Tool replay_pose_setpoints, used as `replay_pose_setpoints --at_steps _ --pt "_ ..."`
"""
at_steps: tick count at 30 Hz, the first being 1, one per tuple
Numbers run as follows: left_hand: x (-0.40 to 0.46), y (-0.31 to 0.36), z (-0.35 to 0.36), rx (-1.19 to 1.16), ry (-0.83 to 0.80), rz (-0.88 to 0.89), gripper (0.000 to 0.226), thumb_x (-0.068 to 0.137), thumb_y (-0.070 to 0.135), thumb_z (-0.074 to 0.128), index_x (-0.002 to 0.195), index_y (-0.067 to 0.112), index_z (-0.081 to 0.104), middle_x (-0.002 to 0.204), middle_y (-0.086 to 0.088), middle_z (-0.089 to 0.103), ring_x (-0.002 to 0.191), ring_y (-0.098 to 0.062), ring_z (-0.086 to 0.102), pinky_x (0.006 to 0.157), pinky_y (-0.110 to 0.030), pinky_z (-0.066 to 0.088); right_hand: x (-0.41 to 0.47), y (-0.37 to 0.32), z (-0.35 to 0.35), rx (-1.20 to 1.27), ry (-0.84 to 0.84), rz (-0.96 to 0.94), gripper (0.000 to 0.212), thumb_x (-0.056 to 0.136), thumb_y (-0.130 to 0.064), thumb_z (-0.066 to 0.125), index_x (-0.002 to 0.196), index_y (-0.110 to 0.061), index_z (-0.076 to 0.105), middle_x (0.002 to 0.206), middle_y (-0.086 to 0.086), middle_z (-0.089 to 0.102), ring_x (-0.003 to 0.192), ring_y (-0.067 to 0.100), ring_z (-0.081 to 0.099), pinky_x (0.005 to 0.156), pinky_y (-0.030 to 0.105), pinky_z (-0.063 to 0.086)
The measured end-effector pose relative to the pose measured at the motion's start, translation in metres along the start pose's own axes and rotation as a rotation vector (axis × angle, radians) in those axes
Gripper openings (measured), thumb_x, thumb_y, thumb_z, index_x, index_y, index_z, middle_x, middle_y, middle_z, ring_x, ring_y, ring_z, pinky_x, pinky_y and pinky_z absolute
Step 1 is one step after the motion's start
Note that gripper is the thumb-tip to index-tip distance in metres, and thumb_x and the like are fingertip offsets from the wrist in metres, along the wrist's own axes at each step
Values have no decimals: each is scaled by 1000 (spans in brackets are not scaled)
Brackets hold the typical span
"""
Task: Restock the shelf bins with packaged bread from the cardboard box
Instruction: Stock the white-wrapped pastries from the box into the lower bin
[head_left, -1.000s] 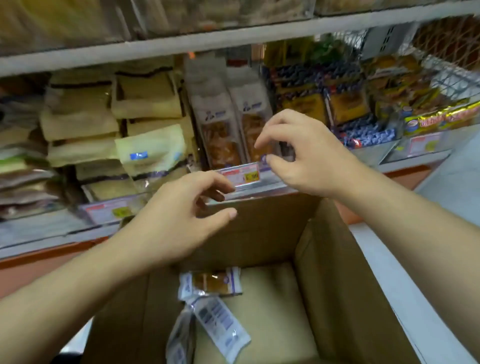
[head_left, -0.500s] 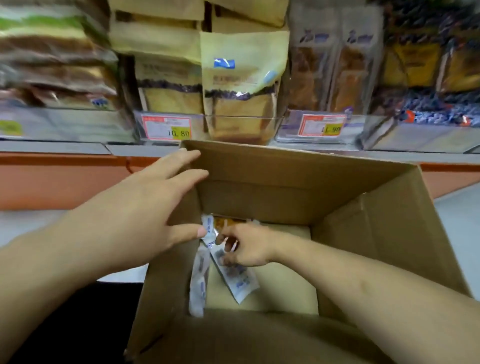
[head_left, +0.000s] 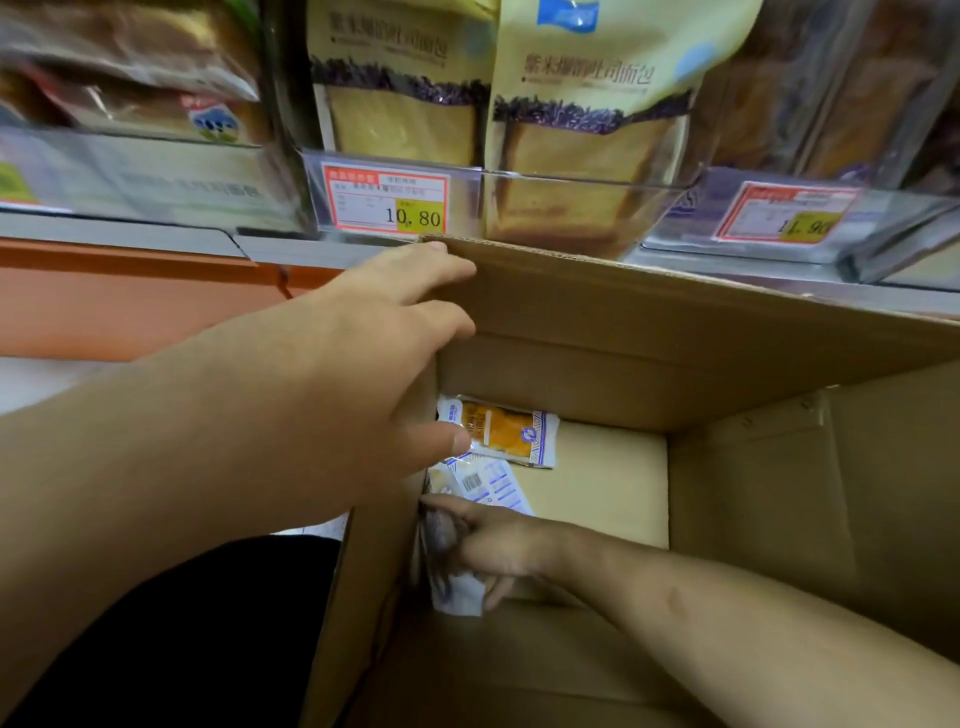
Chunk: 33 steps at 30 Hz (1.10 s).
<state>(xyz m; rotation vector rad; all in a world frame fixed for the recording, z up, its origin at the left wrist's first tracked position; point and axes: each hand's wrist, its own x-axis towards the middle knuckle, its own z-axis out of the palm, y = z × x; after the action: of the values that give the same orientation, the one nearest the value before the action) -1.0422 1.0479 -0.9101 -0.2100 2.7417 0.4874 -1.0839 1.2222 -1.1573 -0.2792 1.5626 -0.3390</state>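
**Both hands at the box**

The left hand rests straight-fingered on the cardboard box corner. Just right of its thumb lies an orange bread packet. Lower, the right hand curls around a white packet on the box floor.

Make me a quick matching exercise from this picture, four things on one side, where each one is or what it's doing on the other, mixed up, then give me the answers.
Things:
1. left hand
2. right hand
3. orange bread packet
4. price tag reading 10.80

Places or states:
A. lying flat on the box floor by the far wall
B. on the front of a clear shelf bin
C. resting on the left corner of the cardboard box
D. down inside the box, gripping a packet at the left wall

Pairs: 1-C, 2-D, 3-A, 4-B
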Motion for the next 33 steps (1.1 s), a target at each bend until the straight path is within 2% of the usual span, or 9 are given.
replay_pose_setpoints --at_steps 6,13,17,19,22,26,29,31,33 --pt "0 4 -2 25 -25 -6 70 87 65 59 150 40 42 168 24 -4 155 3 -12 116 -16 -3 -6 21 -10 -238 145 -107 70 89 -23 74 149 -44 46 140 -2 61 116 20 63 100 32 55" --pt "2 19 -6 50 -24 -9 65 92 63 60 149 37 44 168 16 12 158 -7 6 128 -30 14 -56 26 -42 -154 210 -112 95 81 -21 79 161 -39 30 145 0 59 123 22 63 103 37 56" --pt "2 34 -12 95 -5 -2 62 93 63 59 148 39 45 157 15 36 144 -18 39 121 -38 32 -123 27 -81 -43 261 -89 61 70 -25 84 126 -29 62 113 4 73 100 22 73 79 35 60" --pt "2 43 -13 118 13 56 61 92 61 63 146 40 46 150 17 44 142 -17 41 123 -38 30 -168 19 -97 38 276 -132 57 68 -22 82 123 -20 67 110 7 78 99 25 76 85 40 61" --pt "-2 56 -12 116 -13 159 82 83 62 74 152 43 36 153 22 39 145 -7 36 126 -32 22 -235 4 -108 141 285 -214 55 74 -20 77 126 -10 68 116 12 79 113 34 74 106 56 54" --pt "-5 84 -7 -81 -13 294 124 67 65 87 161 45 8 159 31 15 147 7 22 122 -20 26 -298 -1 -107 353 297 -380 48 79 -12 72 125 4 70 122 26 74 122 48 66 111 64 44" --pt "1 106 -4 -151 126 351 113 70 59 84 159 45 14 155 31 25 142 9 31 116 -18 34 -325 -3 -102 524 292 -493 49 80 -9 74 127 3 70 122 28 74 107 42 73 86 55 63" --pt "5 116 -10 -224 199 339 90 72 46 79 147 47 28 142 28 47 129 8 49 104 -20 45 -340 -3 -103 693 261 -560 53 86 -25 71 132 1 67 121 26 75 96 37 76 66 43 65" --pt "10 121 -18 -343 254 282 70 73 40 80 127 50 36 115 25 66 106 9 62 86 -18 53 -353 -1 -108 802 172 -644 66 97 -49 57 141 0 62 128 33 69 102 44 75 69 43 66"
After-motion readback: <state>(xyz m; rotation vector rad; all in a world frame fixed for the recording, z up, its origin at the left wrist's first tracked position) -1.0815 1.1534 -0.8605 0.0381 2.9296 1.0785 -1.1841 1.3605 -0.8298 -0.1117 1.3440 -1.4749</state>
